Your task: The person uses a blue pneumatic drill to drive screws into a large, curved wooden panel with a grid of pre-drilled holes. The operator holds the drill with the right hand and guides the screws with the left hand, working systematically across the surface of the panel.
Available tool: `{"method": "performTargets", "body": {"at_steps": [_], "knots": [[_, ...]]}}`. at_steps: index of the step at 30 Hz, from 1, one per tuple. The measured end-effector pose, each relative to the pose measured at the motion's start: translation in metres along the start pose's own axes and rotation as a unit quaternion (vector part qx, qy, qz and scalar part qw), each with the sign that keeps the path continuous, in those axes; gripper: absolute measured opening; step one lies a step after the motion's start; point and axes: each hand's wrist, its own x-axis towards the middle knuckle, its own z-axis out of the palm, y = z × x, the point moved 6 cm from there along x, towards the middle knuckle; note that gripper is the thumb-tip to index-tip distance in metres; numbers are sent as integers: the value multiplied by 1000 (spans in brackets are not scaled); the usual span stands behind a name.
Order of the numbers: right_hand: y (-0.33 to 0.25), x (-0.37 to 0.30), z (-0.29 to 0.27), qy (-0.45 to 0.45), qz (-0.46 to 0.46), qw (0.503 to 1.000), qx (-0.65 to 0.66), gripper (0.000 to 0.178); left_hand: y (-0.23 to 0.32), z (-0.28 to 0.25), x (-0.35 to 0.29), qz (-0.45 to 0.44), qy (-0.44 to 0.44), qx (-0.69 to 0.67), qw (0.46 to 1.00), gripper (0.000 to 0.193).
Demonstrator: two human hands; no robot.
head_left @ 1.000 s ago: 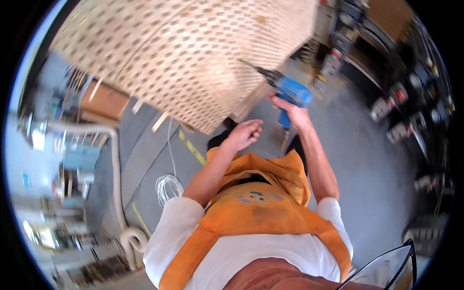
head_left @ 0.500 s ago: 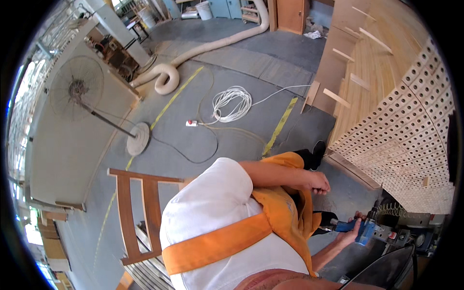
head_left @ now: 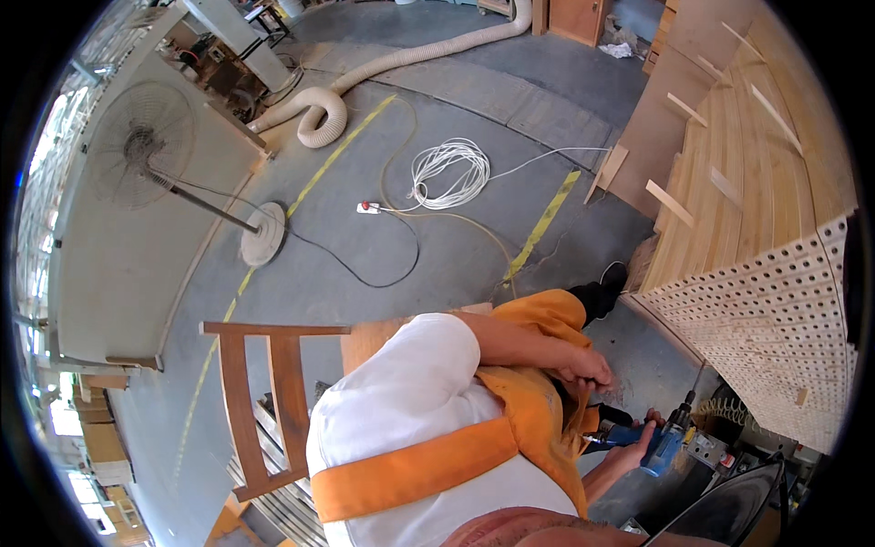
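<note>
while the right hand (head_left: 643,441) gripped a blue drill (head_left: 672,443), the left hand (head_left: 585,366) sat just beside the front of the orange apron (head_left: 424,463), its fingers bent inward; whether they were closed on anything, i could not tell. the drill was at the lower right of the view, its slim bit angled toward the near edge of a wooden panel (head_left: 775,319) dotted with rows of round holes; whether the tip touched the wood was too small to make out. long pale boards (head_left: 729,242) adjoined the panel, with thin wooden strips (head_left: 670,202) jutting from them. a black shoe (head_left: 614,275) stood near the panel's corner. on the grey floor, a coil of white cable (head_left: 476,164) lay between two yellow stripes (head_left: 544,223). a pedestal fan (head_left: 141,150) stood well apart on the left, and a brown wooden chair (head_left: 290,401) was near the person's white sleeve (head_left: 392,383).
</note>
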Motion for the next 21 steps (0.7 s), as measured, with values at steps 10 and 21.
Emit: {"method": "performTargets", "body": {"at_steps": [10,21], "knots": [[-11,-25,99,-114,-37,968,-222,33,-6,-77,5,32,0,-116,993,21],[14,-45,124,-209,21,954,-215,30,86,-118,-40,209,80,-256,941,21]]}}
